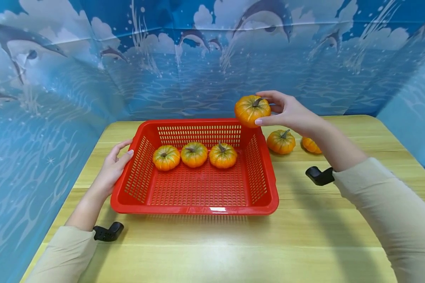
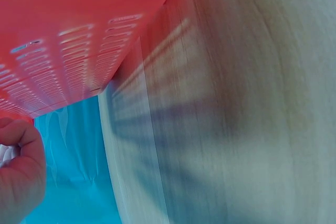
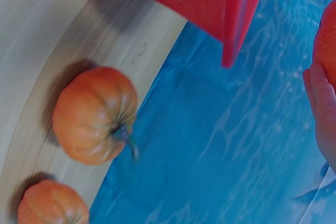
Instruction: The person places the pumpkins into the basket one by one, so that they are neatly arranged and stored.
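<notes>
Nearest: beige sleeve (image 1: pixel 386 204). Pinches mini pumpkin (image 1: pixel 249 112) with right hand (image 1: pixel 287 112) by far right corner of red basket (image 1: pixel 194 210); grips rim (image 1: pixel 126 169) with left hand (image 1: pixel 110 169), likely steadying.

held pumpkin (image 3: pixel 326 43): cropped, right-wrist view | rightmost pumpkin (image 1: pixel 310 145): partly behind forearm (image 1: pixel 340 149)

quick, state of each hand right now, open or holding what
Left hand: holding the left side of the red basket at its rim.
Right hand: holding an orange pumpkin, raised near the basket's far right corner.
</notes>
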